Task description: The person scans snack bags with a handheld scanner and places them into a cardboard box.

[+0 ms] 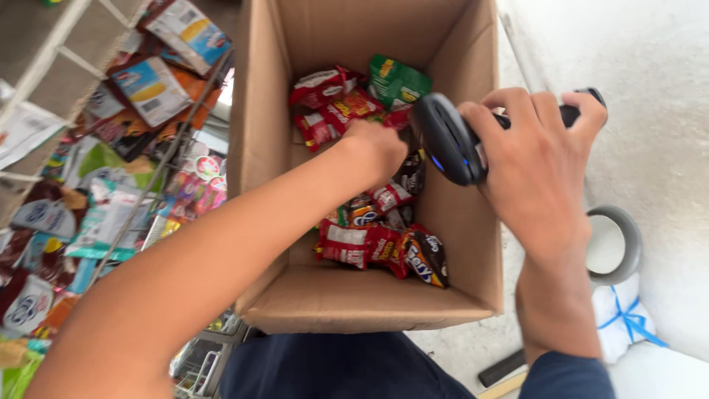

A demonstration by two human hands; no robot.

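An open cardboard box (473,244) stands in front of me, with several small snack packets (369,247) in red, green and dark wrappers on its bottom. My left hand (377,148) reaches down into the box among the packets; its fingers are hidden, so what it grasps I cannot make out. My right hand (535,166) hovers over the box's right wall and grips a black handheld scanner (447,137), whose head points down into the box and shows a small blue light.
To the left, wire shelves (159,159) hold many snack bags and packets (151,89). A roll of grey tape (617,244) and a white bundle tied with blue string (624,318) lie on the pale floor at the right.
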